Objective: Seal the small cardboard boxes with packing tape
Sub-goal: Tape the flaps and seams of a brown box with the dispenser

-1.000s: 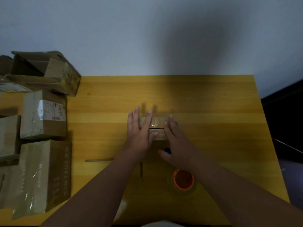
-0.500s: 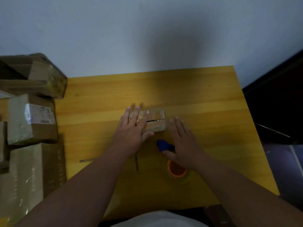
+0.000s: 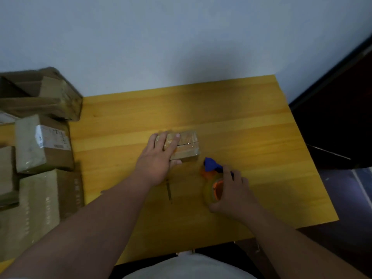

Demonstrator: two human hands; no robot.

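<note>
A small cardboard box lies in the middle of the yellow wooden table, with shiny tape over its top seam. My left hand lies flat on the box's left half, fingers straight and thumb against its near side. Right of the box is a tape dispenser with a blue handle, orange core and a clear tape roll. My right hand grips the dispenser, fingers curled over the roll and handle.
Several larger cardboard boxes are stacked along the table's left side, some wrapped in tape. A thin dark strip lies on the table near my left wrist. The table's right edge drops off to a dark floor.
My right hand left the box, drew back toward me and closed around the tape dispenser. My left hand stayed pressing on the box. The view shifted left.
</note>
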